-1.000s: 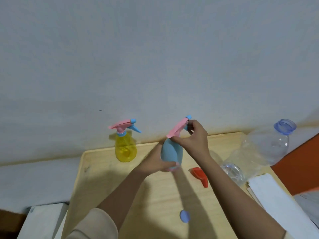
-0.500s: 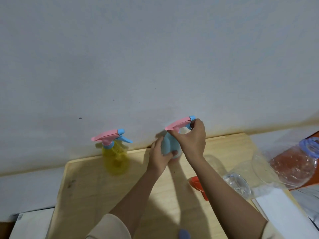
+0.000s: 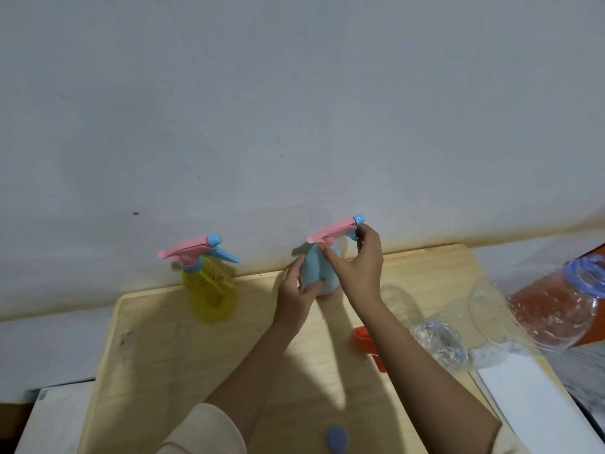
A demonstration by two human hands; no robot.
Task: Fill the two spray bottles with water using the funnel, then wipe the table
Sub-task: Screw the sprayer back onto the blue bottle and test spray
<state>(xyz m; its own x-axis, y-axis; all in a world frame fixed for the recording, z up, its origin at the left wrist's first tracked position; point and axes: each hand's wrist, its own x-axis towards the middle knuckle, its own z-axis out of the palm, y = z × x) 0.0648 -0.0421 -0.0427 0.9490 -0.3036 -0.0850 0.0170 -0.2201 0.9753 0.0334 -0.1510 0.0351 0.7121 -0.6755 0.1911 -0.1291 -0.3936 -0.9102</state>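
Observation:
A blue spray bottle (image 3: pixel 315 273) with a pink trigger head stands at the back of the wooden table (image 3: pixel 157 348), near the wall. My left hand (image 3: pixel 294 296) wraps its body from the left. My right hand (image 3: pixel 358 267) pinches the pink head, thumb at the neck and fingers by the blue nozzle. A yellow spray bottle (image 3: pixel 211 294) with the same pink and blue head stands alone to the left. The orange funnel (image 3: pixel 368 345) lies on the table, partly hidden behind my right forearm.
A large clear water jug (image 3: pixel 540 309) with a blue neck lies on its side at the right. A smaller clear bottle (image 3: pixel 440 342) lies beside it. A blue cap (image 3: pixel 337 439) rests near the front edge. A white board (image 3: pixel 537 407) sits at the right front.
Both hands carried the blue spray bottle away from me and stood it upright at the back of the table. The view shifted, so the yellow bottle and jug appear displaced.

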